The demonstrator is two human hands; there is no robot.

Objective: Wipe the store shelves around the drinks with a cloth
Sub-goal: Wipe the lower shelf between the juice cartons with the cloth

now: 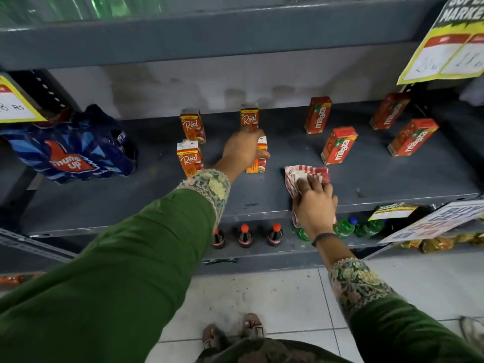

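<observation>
The right hand (315,205) presses a red-checked cloth (306,175) onto the grey shelf (183,203), fingers closed over it. The left hand (242,150) seems to grip a Real juice carton (258,158), clearing space. Ground around the Maaza cartons (339,145) likely remains unwiped.

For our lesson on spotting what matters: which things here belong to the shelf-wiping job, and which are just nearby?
Part of the job:
- cloth under the right hand
- grey shelf
- Real juice cartons, one held by the left hand
- Maaza cartons

Just nearby:
- blue Thums Up pack
- cola bottles below
- price signs
</observation>
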